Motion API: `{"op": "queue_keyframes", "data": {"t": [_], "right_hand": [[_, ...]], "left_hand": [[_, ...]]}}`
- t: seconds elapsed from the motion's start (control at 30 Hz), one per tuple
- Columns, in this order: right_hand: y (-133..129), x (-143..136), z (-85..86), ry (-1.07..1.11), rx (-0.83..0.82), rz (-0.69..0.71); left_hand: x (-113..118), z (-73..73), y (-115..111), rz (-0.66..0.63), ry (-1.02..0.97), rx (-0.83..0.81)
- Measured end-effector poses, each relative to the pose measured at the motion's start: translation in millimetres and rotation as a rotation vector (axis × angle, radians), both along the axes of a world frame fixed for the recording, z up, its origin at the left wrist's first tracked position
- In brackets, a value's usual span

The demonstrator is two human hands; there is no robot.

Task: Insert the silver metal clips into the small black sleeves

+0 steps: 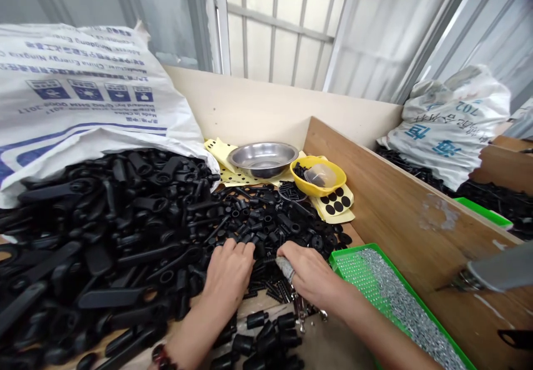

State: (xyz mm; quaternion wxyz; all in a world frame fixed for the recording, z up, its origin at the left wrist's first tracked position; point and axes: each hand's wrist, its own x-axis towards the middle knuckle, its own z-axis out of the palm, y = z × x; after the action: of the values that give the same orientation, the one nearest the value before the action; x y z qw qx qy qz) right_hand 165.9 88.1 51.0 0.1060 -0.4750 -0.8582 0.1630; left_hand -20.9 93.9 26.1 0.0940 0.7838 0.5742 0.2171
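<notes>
My left hand (231, 267) is over the near edge of a heap of small black plastic parts (250, 220), its fingers curled down with the tips hidden. Just to its right is my right hand (307, 275), also closed, a grey wrap (285, 268) around one finger. A dark piece shows in the gap between the hands, but I cannot tell its kind or which hand grips it. Black screws (280, 291) lie below the gap. Shiny metal pieces (300, 312) are under my right hand. Black cylindrical parts (266, 334) lie closer to me.
A white sack (83, 92) spills black handles (100, 237) on the left. Behind the heap are a steel bowl (264, 156) and a yellow bowl (339, 178). A green tray (352, 253) of small metal pieces borders a wooden divider (387, 209), with a power driver (495, 270) at right.
</notes>
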Motion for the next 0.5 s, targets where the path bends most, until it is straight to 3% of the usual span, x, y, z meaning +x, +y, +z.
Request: {"op": "queue_keyframes", "data": {"t": [0.23,0.37,0.5], "right_hand": [[-5,4,6.0,0.003,0.068,-0.018],[-10,1,8.4,-0.053,0.203,0.007],[-22,-3,14.2,-0.119,0.289,0.067]], "left_hand": [[-9,-2.6,5,0.021,-0.179,-0.035],[-14,-1.1,-11,-0.037,-0.361,-0.119],[-10,5.0,-29,-0.077,-0.683,-0.243]]}}
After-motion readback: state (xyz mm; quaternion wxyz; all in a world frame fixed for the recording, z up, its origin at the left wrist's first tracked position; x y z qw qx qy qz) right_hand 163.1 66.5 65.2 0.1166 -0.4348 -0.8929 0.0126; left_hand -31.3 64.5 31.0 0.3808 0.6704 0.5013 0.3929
